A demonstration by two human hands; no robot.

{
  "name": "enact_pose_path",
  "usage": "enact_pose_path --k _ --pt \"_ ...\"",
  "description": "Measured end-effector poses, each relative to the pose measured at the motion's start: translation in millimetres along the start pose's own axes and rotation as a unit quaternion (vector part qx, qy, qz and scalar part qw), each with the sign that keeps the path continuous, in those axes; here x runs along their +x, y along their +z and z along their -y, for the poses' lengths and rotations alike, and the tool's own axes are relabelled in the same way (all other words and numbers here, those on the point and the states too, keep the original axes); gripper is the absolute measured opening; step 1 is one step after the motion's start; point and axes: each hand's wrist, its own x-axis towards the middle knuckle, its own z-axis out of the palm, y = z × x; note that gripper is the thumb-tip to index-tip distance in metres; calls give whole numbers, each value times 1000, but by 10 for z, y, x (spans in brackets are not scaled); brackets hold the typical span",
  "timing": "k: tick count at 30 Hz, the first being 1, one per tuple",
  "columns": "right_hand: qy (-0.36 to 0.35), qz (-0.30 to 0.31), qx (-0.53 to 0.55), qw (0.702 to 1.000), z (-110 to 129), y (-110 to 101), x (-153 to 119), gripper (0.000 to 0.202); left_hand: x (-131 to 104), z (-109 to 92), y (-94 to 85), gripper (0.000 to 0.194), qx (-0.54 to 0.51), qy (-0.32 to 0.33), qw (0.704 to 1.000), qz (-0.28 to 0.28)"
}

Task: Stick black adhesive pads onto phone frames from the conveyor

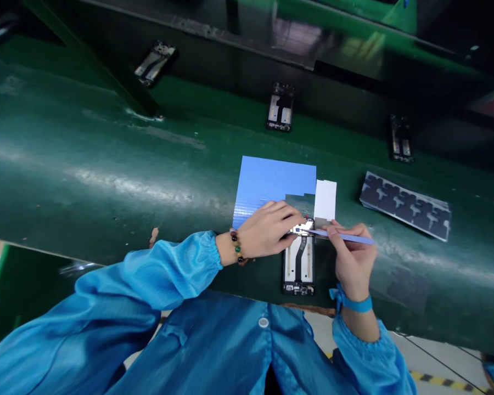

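Observation:
An opened phone (291, 263), its innards exposed, lies at the front edge of the table. From its left side my left hand (267, 229) bends over the upper end, thumb and fingers closed on the circuit board area. On the right, my right hand (352, 255) pinches a pair of tweezers (358, 238) with a lavender handle. Their thin tip reaches leftward to the top part of the phone, close to my left fingertips. What the tip touches is too small to make out.
A blue sheet (278, 178) and a white card (325, 198) lie behind the phone. To the right is a stack of sheets with dark die-cut pieces (405, 206). More opened phones (280, 107) stand along the back. A green metal strut (102, 66) rises at left.

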Motion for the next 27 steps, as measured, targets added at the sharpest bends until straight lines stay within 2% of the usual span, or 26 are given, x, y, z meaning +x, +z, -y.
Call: enact_pose_path --k 7,13,15,17,20,23,27 --pt "-1 5 -18 1000 -2 12 25 35 9 19 -14 19 10 7 1000 9" --pt "-2 6 -18 1000 11 2 21 35 7 9 -18 19 48 35 998 24" --pt "-11 -30 4 999 1 -36 51 35 2 -10 -26 19 75 49 996 27" --pt "-22 -91 14 995 -23 -105 102 36 -8 -24 -24 18 98 63 993 27" --pt "-24 -151 -13 988 -81 -239 196 41 -15 -30 15 17 90 80 993 7" --pt "-18 -156 -34 987 -145 -352 273 45 45 -32 91 15 55 100 993 -21" --pt "-12 -147 -32 989 -182 -412 323 46 259 -62 193 22 68 129 989 1"
